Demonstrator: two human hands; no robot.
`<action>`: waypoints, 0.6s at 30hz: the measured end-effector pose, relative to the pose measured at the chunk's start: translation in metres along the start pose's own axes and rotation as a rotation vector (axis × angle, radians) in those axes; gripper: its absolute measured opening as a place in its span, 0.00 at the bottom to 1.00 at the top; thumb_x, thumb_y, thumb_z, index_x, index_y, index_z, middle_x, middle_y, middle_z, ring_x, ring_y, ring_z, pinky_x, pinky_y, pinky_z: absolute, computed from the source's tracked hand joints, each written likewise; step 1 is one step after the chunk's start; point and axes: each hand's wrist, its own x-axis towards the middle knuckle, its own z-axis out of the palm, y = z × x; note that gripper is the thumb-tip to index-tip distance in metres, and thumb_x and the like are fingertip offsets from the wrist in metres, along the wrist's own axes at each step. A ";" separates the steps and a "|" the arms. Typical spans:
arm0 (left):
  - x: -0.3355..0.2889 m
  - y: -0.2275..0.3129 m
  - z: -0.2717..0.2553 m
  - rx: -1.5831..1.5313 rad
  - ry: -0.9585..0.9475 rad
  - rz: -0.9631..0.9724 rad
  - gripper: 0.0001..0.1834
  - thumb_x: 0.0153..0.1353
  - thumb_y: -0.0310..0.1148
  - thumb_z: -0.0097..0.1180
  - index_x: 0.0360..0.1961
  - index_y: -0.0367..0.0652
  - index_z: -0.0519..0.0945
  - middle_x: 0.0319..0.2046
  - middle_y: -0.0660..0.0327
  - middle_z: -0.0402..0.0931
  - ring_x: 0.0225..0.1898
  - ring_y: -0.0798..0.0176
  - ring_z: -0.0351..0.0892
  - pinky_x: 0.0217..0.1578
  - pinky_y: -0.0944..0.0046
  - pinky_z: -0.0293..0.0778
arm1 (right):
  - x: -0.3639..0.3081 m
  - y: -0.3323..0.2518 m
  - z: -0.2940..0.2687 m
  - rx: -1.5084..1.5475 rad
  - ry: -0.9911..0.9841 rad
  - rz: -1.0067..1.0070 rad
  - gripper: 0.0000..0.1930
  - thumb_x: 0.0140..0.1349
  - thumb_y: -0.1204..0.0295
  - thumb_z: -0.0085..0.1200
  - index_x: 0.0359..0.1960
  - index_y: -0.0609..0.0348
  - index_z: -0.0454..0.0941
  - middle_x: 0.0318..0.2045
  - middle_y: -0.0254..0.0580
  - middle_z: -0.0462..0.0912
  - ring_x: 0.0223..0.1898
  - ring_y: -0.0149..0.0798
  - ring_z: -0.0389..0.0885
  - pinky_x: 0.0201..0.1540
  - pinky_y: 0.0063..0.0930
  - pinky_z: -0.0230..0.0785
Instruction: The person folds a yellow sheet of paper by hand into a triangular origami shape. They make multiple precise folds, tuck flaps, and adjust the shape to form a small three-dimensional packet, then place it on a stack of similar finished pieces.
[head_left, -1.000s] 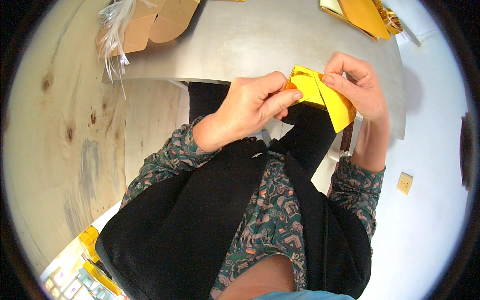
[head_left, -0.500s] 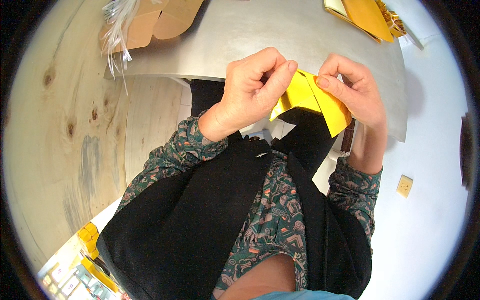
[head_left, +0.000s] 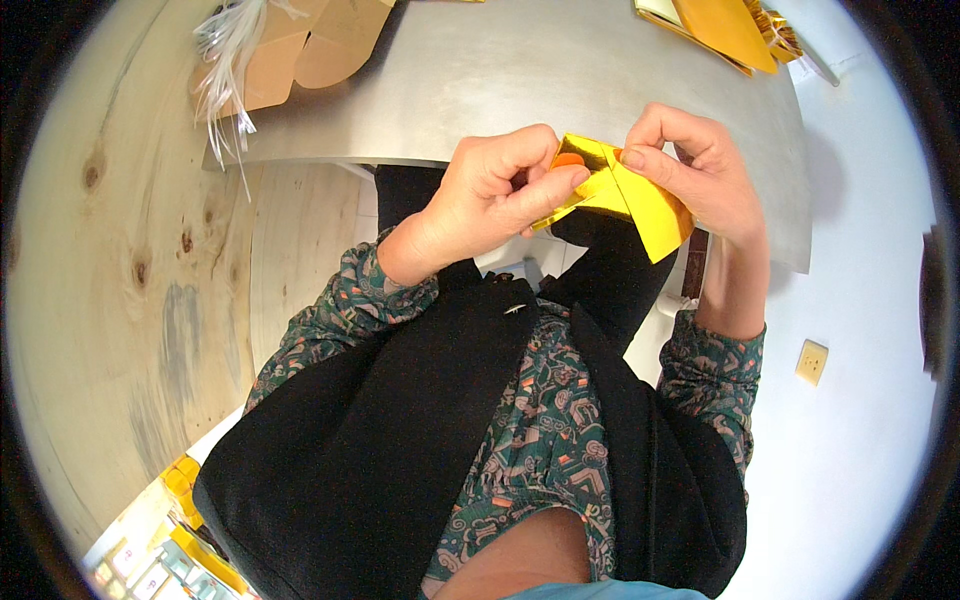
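Between my hands, just over the table's near edge, is a folded sheet of shiny gold paper [head_left: 640, 205] with a crease across it and a pointed lower corner. My left hand [head_left: 500, 185] is closed on its left part, the thumb lying along the top. An orange patch shows on the paper beside that thumb. My right hand [head_left: 695, 170] pinches the upper right part between thumb and curled fingers. Some of the paper's edges are hidden behind the fingers of both hands.
A grey metal-topped table [head_left: 500, 70] curves in front of me. At its far left lie an open cardboard box [head_left: 310, 50] and a bunch of clear plastic strips [head_left: 225, 70]. Gold paper pieces [head_left: 715, 30] are stacked at the far right. A wall outlet [head_left: 811, 362] is on the right.
My left hand has slid left and slightly down along the paper, exposing its upper left part and the orange patch. My right hand keeps its pinch and has shifted slightly left.
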 end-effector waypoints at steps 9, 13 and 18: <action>0.011 0.014 -0.006 0.110 0.037 0.035 0.09 0.67 0.34 0.61 0.41 0.39 0.80 0.26 0.66 0.79 0.28 0.76 0.77 0.28 0.75 0.72 | -0.002 0.000 0.002 -0.054 -0.035 -0.061 0.09 0.65 0.69 0.61 0.31 0.62 0.79 0.27 0.30 0.78 0.33 0.24 0.74 0.39 0.21 0.68; 0.016 0.020 -0.009 0.120 -0.099 -0.081 0.06 0.65 0.31 0.63 0.37 0.39 0.82 0.29 0.70 0.77 0.31 0.79 0.72 0.33 0.76 0.68 | 0.000 0.001 0.011 -0.086 -0.050 -0.095 0.08 0.64 0.70 0.61 0.32 0.63 0.80 0.29 0.32 0.79 0.33 0.26 0.76 0.40 0.23 0.69; 0.018 0.021 -0.012 0.091 -0.105 -0.045 0.06 0.64 0.31 0.63 0.37 0.40 0.83 0.28 0.69 0.80 0.31 0.79 0.74 0.32 0.75 0.71 | -0.007 0.000 0.010 -0.104 -0.054 -0.117 0.07 0.64 0.71 0.61 0.34 0.62 0.81 0.29 0.34 0.80 0.34 0.28 0.77 0.41 0.24 0.70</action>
